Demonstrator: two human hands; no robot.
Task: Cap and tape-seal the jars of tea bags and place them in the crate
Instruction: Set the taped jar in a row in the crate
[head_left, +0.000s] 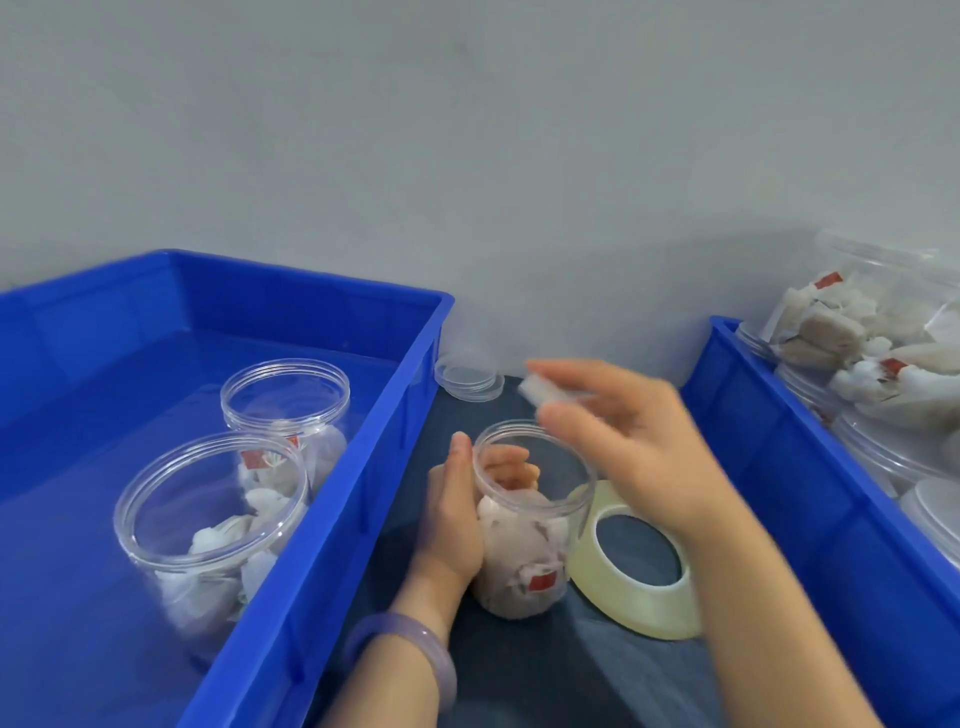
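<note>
Head view: the jar (519, 571) I am working on stands open on the dark table (545, 675), between the two blue crates. The left hand (457, 519) has its grip wrapped round the jar's wall just below the rim, thumb on the near side and fingers showing through the clear plastic. The right hand (623, 441) hovers above the mouth, blurred, its grip pinching a small white tea bag (540, 389).

I judge the jar light, thin-walled and smooth. It may flex if squeezed and slip under a loose hold, so the mid-wall is the place to take it. The bags inside look soft and weigh next to nothing.

Counting:
- One jar is in hand.
- Two jars are in the left crate (384, 457), the near jar (208, 519) and the far jar (285, 405). I cannot tell whether clear lids sit on them.
- One tape roll (613, 597) lies flat, touching the jar's right side.
- A short stack of clear lids (470, 376) sits at the back. I cannot count it.
- The right crate (779, 441) holds several filled jars (883, 332), piled and cut off by the frame edge, so I cannot number them.
</note>
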